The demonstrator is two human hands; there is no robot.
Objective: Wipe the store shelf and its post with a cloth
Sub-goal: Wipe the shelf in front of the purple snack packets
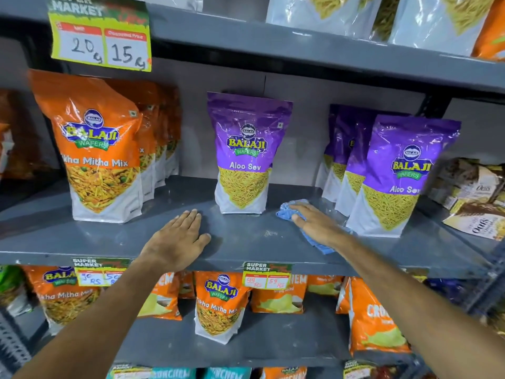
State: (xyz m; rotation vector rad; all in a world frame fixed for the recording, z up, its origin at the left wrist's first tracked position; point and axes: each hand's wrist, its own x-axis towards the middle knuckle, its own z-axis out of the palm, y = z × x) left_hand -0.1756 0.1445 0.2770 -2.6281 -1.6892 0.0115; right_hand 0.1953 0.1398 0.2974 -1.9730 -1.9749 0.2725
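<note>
The grey metal shelf [240,236] runs across the middle of the head view. My right hand [317,222] lies flat on a blue cloth [287,212] and presses it onto the shelf, between a single purple snack pouch [246,154] and a row of purple pouches [401,173]. Part of the cloth trails out under my wrist toward the shelf's front edge. My left hand [177,239] rests palm down on the bare shelf with nothing in it, fingers spread a little. A dark upright post [434,106] shows at the right behind the purple row.
Orange snack pouches [101,149] stand at the shelf's left. Boxes of oats [475,198] crowd the right end. Price tags [266,274] hang from the front edge. Another shelf of packets sits above, and a lower shelf holds more orange pouches [218,305].
</note>
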